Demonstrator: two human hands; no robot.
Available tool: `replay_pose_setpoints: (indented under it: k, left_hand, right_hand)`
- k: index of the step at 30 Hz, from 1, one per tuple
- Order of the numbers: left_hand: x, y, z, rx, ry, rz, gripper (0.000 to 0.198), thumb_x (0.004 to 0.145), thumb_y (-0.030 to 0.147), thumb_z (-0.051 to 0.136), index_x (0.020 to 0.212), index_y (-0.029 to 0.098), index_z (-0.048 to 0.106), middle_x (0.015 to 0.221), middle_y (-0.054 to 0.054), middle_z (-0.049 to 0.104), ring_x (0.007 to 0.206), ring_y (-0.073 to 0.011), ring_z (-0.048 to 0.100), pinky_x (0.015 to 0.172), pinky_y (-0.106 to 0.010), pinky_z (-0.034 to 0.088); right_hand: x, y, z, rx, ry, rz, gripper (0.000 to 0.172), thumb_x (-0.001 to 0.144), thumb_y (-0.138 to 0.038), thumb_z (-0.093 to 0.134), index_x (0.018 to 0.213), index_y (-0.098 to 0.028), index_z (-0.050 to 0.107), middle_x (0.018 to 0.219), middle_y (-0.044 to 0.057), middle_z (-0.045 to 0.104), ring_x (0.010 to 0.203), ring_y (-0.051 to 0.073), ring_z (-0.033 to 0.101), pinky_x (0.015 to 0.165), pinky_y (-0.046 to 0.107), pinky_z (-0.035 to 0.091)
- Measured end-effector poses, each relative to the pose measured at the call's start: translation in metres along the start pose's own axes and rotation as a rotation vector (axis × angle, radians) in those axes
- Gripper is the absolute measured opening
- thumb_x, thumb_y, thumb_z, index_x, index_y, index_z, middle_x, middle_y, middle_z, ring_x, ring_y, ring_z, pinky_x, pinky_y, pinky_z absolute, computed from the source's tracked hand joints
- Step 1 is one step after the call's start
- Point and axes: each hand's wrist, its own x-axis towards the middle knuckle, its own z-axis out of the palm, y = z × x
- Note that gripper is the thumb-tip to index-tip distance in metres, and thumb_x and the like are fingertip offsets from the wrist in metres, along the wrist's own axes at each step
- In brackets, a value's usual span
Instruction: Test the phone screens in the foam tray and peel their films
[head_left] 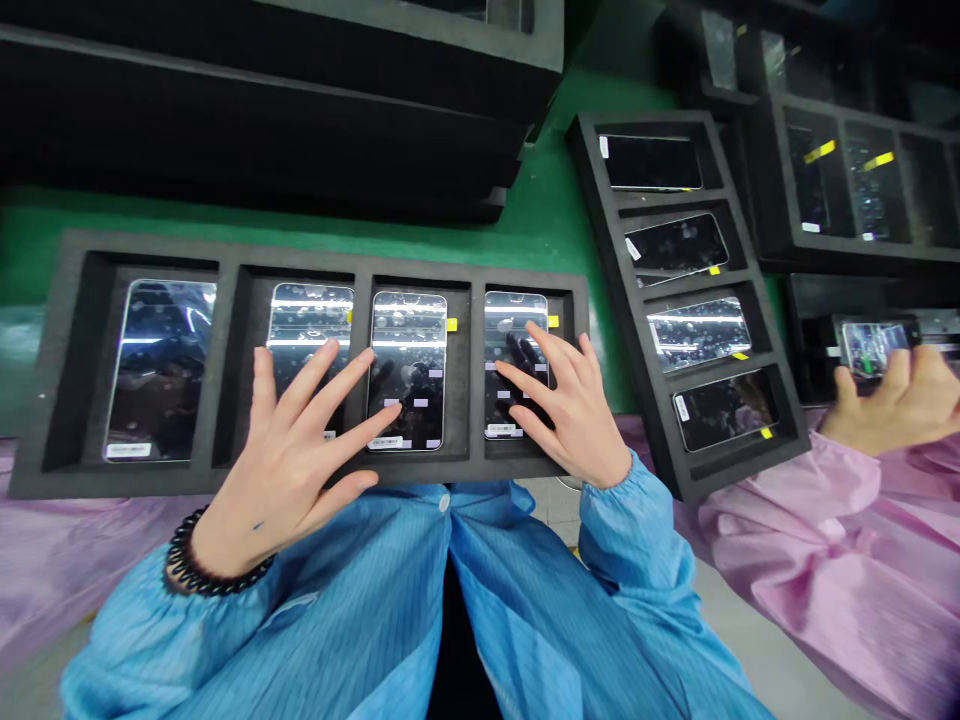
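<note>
**2 spread hands over a 4-slot tray, panels partly covered**

Black foam tray [345, 264] lies across the front of the green bench [607, 90], 1 phone-shaped panel per slot. Counting from the left: panel 1 [161, 370] in full view; panel 2 [311, 315], lower part mostly behind the left hand [289, 450]; panel 3 [409, 340], crossed by that hand's fingertips; panel 4 [516, 310], lower right side behind the right hand [566, 400].

Both hands palm down, fingers splayed, gripping nothing. Left spans panels 2 and 3; right is over panel 4. Contact or slight hover: cannot tell. Glare bands and reflections blur the glass; label print too small to read.

To the right, a slanted tray [652, 122] with 4 more panels. Beyond it, a co-worker's hand [892, 400] at a small device [874, 345], its grip unclear. Dark trays [510, 40] upper left run off the frame; those upper right [862, 240] fade into shadow, contents hard to separate.
</note>
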Motion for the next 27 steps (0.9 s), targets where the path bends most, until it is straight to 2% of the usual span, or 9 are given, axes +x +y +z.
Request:
replay_pose_setpoints:
  k: [5,7,10,15,18,21,24,27]
  left_hand:
    - [0.0,-0.003,0.002,0.029,-0.047,-0.051,0.045,0.103,0.039,0.044,0.147,0.03,0.053,0.174,-0.005,0.014,0.161,-0.0385,0.014,0.127,-0.071,-0.002]
    - [0.001,-0.003,0.003,0.031,-0.058,-0.031,0.047,0.103,0.041,0.044,0.147,0.028,0.053,0.174,-0.007,0.014,0.161,-0.0393,0.013,0.127,-0.071,-0.002]
    - [0.005,0.0,0.006,0.015,-0.061,0.03,0.051,0.103,0.046,0.042,0.15,0.027,0.05,0.174,-0.008,0.013,0.161,-0.0398,0.013,0.127,-0.072,-0.002]
    - [0.014,0.005,0.01,-0.009,-0.074,0.039,0.045,0.103,0.043,0.046,0.144,0.026,0.054,0.174,-0.007,0.015,0.161,-0.0374,0.014,0.128,-0.07,-0.002]
    - [0.02,0.006,0.01,-0.048,-0.055,0.006,0.051,0.105,0.05,0.038,0.15,0.028,0.049,0.174,-0.008,0.016,0.161,-0.037,0.014,0.128,-0.069,-0.003]
    - [0.027,0.006,0.011,-0.03,-0.028,-0.005,0.055,0.106,0.049,0.034,0.158,0.031,0.039,0.174,-0.008,0.013,0.161,-0.0372,0.013,0.127,-0.07,-0.004]
    - [0.034,0.006,0.014,0.013,-0.019,0.006,0.057,0.106,0.048,0.035,0.16,0.031,0.034,0.175,-0.009,0.009,0.161,-0.0379,0.011,0.126,-0.072,-0.003]
    - [0.039,0.006,0.016,0.036,-0.03,0.008,0.057,0.105,0.046,0.038,0.16,0.03,0.034,0.175,-0.01,0.007,0.161,-0.0387,0.011,0.125,-0.073,-0.001]
  right_hand:
    - [0.001,-0.005,-0.002,0.078,0.042,-0.08,0.031,0.105,-0.035,0.049,0.126,-0.025,0.071,0.16,0.013,0.045,0.144,0.031,0.047,0.126,0.064,0.023]
    - [-0.002,-0.007,-0.002,0.091,0.032,-0.1,0.031,0.105,-0.035,0.049,0.122,-0.025,0.072,0.159,0.013,0.046,0.142,0.03,0.049,0.126,0.064,0.023]
    - [-0.006,-0.009,-0.003,0.088,0.017,-0.088,0.03,0.104,-0.034,0.05,0.122,-0.025,0.072,0.159,0.012,0.047,0.141,0.03,0.05,0.125,0.064,0.026]
    - [-0.018,-0.003,-0.011,0.084,0.119,-0.025,0.028,0.102,-0.027,0.053,0.12,-0.028,0.074,0.164,0.006,0.042,0.14,0.03,0.051,0.125,0.062,0.028]
    - [-0.025,0.002,-0.012,0.051,0.114,0.008,0.027,0.102,-0.027,0.054,0.117,-0.027,0.075,0.163,0.006,0.043,0.139,0.03,0.051,0.125,0.062,0.027]
    - [-0.028,0.006,-0.009,0.037,0.094,0.024,0.027,0.102,-0.028,0.053,0.118,-0.026,0.075,0.162,0.008,0.044,0.139,0.031,0.051,0.125,0.063,0.028]
    - [-0.026,0.01,-0.005,0.014,0.118,0.07,0.032,0.103,-0.03,0.05,0.128,-0.026,0.07,0.163,0.01,0.042,0.14,0.032,0.05,0.124,0.064,0.029]
    - [-0.023,0.013,-0.004,-0.032,0.108,0.113,0.032,0.103,-0.03,0.05,0.129,-0.026,0.068,0.165,0.01,0.04,0.142,0.033,0.048,0.123,0.066,0.029]
